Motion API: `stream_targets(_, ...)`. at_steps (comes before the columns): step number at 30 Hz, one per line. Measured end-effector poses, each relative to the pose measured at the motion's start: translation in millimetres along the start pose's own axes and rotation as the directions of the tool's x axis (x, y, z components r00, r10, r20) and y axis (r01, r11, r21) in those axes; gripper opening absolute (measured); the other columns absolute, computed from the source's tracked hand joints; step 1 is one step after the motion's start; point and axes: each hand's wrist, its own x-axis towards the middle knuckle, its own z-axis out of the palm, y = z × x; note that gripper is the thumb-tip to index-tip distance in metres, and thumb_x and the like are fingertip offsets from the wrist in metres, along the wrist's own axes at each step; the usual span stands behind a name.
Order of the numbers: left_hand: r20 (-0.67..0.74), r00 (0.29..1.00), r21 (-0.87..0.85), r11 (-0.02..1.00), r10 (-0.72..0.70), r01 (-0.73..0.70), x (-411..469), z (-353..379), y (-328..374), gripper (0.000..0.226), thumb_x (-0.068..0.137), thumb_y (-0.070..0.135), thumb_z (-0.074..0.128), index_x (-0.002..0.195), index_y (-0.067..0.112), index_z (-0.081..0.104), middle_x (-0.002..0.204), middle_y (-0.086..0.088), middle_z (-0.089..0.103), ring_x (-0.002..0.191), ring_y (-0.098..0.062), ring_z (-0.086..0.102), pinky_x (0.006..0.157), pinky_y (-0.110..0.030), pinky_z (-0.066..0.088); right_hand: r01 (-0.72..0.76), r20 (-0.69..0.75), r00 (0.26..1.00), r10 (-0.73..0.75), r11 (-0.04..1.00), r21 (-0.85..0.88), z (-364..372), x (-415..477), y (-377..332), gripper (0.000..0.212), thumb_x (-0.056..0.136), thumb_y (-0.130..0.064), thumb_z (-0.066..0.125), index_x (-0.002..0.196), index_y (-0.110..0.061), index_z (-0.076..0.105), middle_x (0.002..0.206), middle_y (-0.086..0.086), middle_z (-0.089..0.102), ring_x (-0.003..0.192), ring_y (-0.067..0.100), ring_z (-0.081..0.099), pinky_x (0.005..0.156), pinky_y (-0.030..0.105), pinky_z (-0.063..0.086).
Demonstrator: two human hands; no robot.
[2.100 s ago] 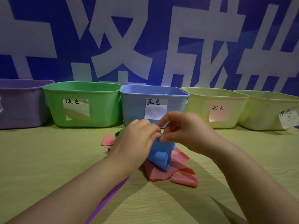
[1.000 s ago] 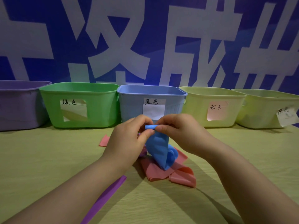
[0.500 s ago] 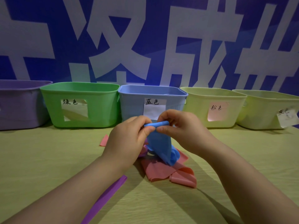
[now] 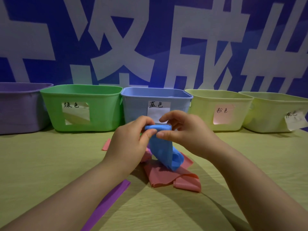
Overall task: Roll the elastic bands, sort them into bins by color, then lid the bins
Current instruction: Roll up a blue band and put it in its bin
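Right in front of the blue plastic bin (image 4: 135, 107), you've got the flat blue elastic band (image 4: 162, 148) held up between both hands. Your left hand (image 4: 130, 144) pinches the rolled-up top end from the left side, thumb against curled fingers. Your right hand (image 4: 189, 137) pinches the same roll from the right, thumb underneath and fingers arched over it. The unrolled rest hangs down below your thumbs, and its bottom end bunches up on the crumpled pink elastic bands (image 4: 166, 178) lying on the yellowish wooden table (image 4: 41, 164). A flat purple elastic strip (image 4: 108, 202) lies under your left forearm. The green plastic bin (image 4: 103, 112) sits just left of the blue one, with a pale yellow-green plastic bin (image 4: 205, 110) just right of it.
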Motion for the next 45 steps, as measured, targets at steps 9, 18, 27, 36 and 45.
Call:
stream_targets(9, 0.024, 1.000, -0.064, 0.998, 0.019, -0.018, -1.6, 1.1, 2.4, 0.018, 0.080, 0.033, 0.053, 0.095, 0.022, 0.056, 0.083, 0.014, 0.059, 0.076, -0.001, 0.052, 0.065, -0.004, 0.036, -0.008, -0.016, 1.000, 0.007, 0.999, -0.047, -2.1, -0.9, 0.6, 0.009, 0.085, -0.032, 0.063, 0.079, -0.025, 0.063, 0.072, -0.001, 0.062, 0.065, 0.009, 0.049, 0.064, 0.026, 0.041)
stream_targets(18, 0.024, 1.000, -0.066, 0.998, 0.009, -0.008, -0.3, 2.1, 0.1, 0.009, 0.082, 0.032, 0.058, 0.083, 0.024, 0.058, 0.065, 0.017, 0.052, 0.067, 0.001, 0.051, 0.057, -0.009, 0.034, -0.032, 0.054, 0.998, 0.033, 0.999, -0.010, -0.9, -1.1, -0.1, 0.025, 0.077, -0.049, 0.062, 0.088, -0.027, 0.066, 0.087, 0.004, 0.068, 0.083, 0.017, 0.061, 0.076, 0.034, 0.048)
stream_targets(27, 0.028, 0.999, -0.098, 0.995, -0.028, 0.031, 0.5, 1.8, 2.0, 0.017, 0.082, 0.040, 0.049, 0.090, 0.028, 0.055, 0.071, 0.016, 0.054, 0.068, 0.004, 0.051, 0.059, -0.009, 0.036, 0.010, 0.019, 1.000, -0.009, 0.998, -0.060, -0.3, -1.3, 1.2, 0.012, 0.086, -0.034, 0.062, 0.085, -0.023, 0.065, 0.083, 0.009, 0.068, 0.082, 0.024, 0.060, 0.072, 0.036, 0.046)
stream_targets(36, 0.002, 1.000, -0.045, 0.999, 0.027, -0.027, 1.9, 1.5, -2.6, 0.017, 0.080, 0.026, 0.055, 0.090, 0.017, 0.065, 0.083, 0.007, 0.058, 0.076, -0.004, 0.049, 0.066, -0.010, 0.037, -0.053, 0.073, 0.996, 0.053, 0.999, 0.000, 0.1, -1.3, 0.9, 0.022, 0.085, -0.042, 0.058, 0.090, -0.023, 0.068, 0.083, 0.002, 0.068, 0.077, 0.014, 0.061, 0.077, 0.034, 0.049)
stream_targets(45, -0.015, 1.000, -0.075, 0.997, -0.018, 0.017, 1.4, 1.7, 0.5, 0.029, 0.082, 0.039, 0.050, 0.095, 0.016, 0.061, 0.081, 0.009, 0.056, 0.072, -0.003, 0.046, 0.066, -0.005, 0.035, 0.012, -0.022, 1.000, -0.014, 0.996, -0.090, -1.3, -0.1, 1.1, 0.004, 0.086, -0.028, 0.063, 0.083, -0.026, 0.061, 0.072, -0.003, 0.062, 0.070, 0.014, 0.054, 0.069, 0.029, 0.043)
